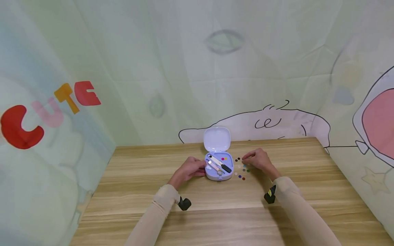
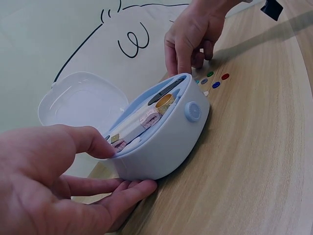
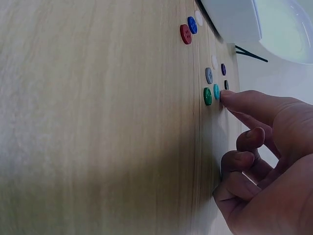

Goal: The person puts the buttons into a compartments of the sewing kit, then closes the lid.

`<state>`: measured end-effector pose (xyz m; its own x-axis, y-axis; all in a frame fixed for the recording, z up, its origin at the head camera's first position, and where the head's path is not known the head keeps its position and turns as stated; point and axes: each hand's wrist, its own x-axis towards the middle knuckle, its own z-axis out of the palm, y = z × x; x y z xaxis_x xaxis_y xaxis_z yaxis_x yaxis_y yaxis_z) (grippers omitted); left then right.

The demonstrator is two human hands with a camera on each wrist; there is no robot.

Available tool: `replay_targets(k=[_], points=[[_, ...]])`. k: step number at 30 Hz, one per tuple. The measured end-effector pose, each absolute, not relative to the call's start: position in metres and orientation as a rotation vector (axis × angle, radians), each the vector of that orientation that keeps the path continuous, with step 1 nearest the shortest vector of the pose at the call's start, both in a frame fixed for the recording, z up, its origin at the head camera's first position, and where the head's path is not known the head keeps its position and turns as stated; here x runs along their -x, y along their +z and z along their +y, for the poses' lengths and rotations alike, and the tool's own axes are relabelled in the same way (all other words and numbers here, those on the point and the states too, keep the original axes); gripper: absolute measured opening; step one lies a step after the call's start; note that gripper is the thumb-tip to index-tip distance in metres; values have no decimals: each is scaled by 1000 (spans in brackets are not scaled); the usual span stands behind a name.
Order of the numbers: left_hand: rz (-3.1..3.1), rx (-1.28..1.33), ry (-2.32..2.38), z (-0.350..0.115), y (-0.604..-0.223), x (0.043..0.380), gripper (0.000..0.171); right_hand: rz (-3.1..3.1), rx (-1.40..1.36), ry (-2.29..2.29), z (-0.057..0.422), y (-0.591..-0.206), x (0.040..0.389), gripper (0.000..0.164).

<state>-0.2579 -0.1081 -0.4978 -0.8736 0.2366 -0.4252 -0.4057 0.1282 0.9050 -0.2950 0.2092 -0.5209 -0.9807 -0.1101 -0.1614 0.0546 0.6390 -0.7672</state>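
Observation:
A white sewing box (image 1: 219,177) with a pale blue inside stands with its lid (image 1: 217,139) raised. My left hand (image 1: 191,167) grips its left side, thumb (image 2: 93,139) over the rim and fingers low against the wall. Inside lie a rolled measuring tape (image 2: 150,117), a gold thimble (image 2: 165,102), a black-ended tool (image 1: 226,168) and a pink button (image 1: 223,159). My right hand (image 1: 259,160) reaches down to the loose buttons right of the box, fingertips beside a teal button (image 3: 216,91). I cannot tell whether a button is between them.
Several loose buttons lie on the wooden table (image 1: 138,191), including green (image 3: 208,96), grey (image 3: 209,76), red (image 3: 186,34) and blue (image 3: 192,25) ones. A printed cloth (image 1: 184,68) hangs behind the table's far edge. Black cameras (image 1: 184,204) are on both wrists.

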Motion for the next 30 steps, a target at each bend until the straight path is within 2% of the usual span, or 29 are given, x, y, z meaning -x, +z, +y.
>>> replay_targets(k=[30], points=[[1909, 173, 1811, -108, -496, 258, 20, 2622, 111, -1338, 209, -504, 290, 13]])
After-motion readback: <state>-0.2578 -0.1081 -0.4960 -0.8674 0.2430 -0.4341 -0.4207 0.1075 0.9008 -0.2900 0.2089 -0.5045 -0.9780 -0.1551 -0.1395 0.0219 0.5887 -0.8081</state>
